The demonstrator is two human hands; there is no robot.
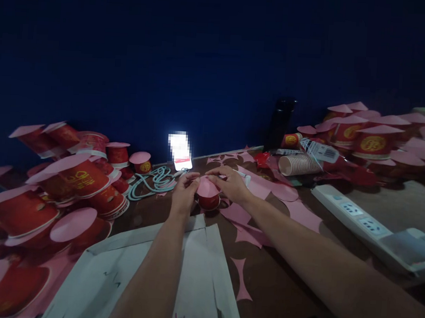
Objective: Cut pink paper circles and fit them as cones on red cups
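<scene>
A small red paper cup [209, 204] stands upright on the brown table, just past the white cardboard. On its top sits a pink paper cone [208, 189], which covers the mouth of the cup. My left hand [185, 191] is closed at the cone's left edge, thumb and fingers together at the paper. From the right, my right hand [229, 183] pinches the same cone near its top. Part of the cone's rim is hidden behind my fingers. A white pen-like tube [246, 178] lies just behind my right hand.
Red cups with pink tops [86, 178] are heaped at the left; more cups [375, 141] stand at the right. Also there: a lit phone [180, 150], pale cable [154, 182], dark bottle [281, 122], bagged cup stack [299, 165], power strip [359, 219], pink scraps [242, 279], white cardboard [128, 268].
</scene>
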